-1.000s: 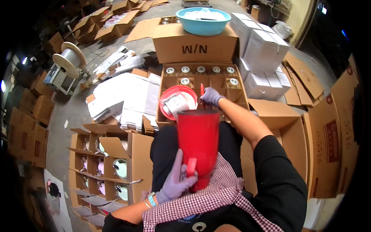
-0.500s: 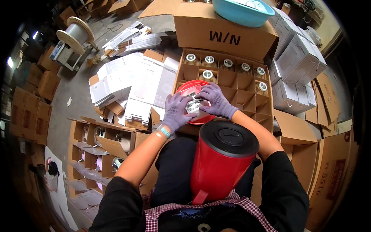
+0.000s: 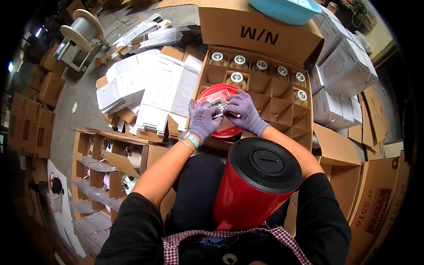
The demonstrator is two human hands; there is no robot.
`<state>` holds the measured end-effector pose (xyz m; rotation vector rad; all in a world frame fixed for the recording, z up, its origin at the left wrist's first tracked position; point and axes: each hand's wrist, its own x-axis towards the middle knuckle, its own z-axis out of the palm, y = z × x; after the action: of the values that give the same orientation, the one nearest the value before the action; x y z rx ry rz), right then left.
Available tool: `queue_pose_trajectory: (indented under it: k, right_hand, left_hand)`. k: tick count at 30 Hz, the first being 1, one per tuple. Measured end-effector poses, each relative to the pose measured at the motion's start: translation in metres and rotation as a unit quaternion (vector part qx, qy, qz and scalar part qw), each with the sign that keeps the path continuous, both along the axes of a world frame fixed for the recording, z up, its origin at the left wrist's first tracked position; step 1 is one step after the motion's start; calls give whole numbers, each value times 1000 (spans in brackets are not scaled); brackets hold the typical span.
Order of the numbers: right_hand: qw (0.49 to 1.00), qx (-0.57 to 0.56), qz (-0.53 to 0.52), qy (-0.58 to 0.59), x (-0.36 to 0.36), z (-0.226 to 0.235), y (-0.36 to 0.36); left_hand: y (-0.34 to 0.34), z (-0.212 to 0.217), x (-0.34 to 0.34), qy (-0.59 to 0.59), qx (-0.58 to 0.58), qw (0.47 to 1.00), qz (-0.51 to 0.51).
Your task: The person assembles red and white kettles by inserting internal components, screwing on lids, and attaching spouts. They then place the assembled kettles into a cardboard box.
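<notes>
Resting on the person's lap, a red jug (image 3: pixel 254 187) with a black lid (image 3: pixel 265 164) tilts away from the body, nearer the camera than the divided carton (image 3: pixel 304 119). That carton stands open just beyond the jug, its cardboard grid making many cells. Seven cells hold upright jars with silver caps (image 3: pixel 237 77): five along the far row, one in the second row at the left, one in the second row at the right. The other cells show bare cardboard. A red lid (image 3: pixel 211 92) lies on the carton's near left corner, and both gloved hands meet over it. The left hand (image 3: pixel 202 118) curls its fingers around a small clear packet (image 3: pixel 219 102) with a dark label; the right hand (image 3: pixel 244 111) pinches the same packet from the other side, fingertips pressed together on it. Each hand wears a purple knit glove, and the left wrist carries a teal band (image 3: pixel 193 140).

A blue basin (image 3: pixel 287 9) sits on the carton's raised far flap. Left of the carton, flat white folded boxes (image 3: pixel 152 90) lie spread in a loose heap on the floor. Right of the carton, made-up white boxes (image 3: pixel 342 73) are stacked; their number cannot be told. Left of the jug, a second open carton (image 3: pixel 112 161) with dividers holds white and green pieces in at least three cells. Farther left of the white heap stands one cable spool (image 3: pixel 81 31)
</notes>
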<state>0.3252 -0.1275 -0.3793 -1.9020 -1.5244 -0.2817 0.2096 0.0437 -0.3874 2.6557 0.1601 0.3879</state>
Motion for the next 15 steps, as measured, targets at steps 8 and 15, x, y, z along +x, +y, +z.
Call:
queue_pose_trajectory:
  k: [8, 15]
  right_hand:
    - [988, 36, 46, 140, -16, 57, -20]
    - [802, -48, -90, 588, -70, 218, -82]
  left_hand:
    - [3, 17, -20, 29, 71, 994, -82]
    - [-39, 167, -65, -62, -559, 823, -76]
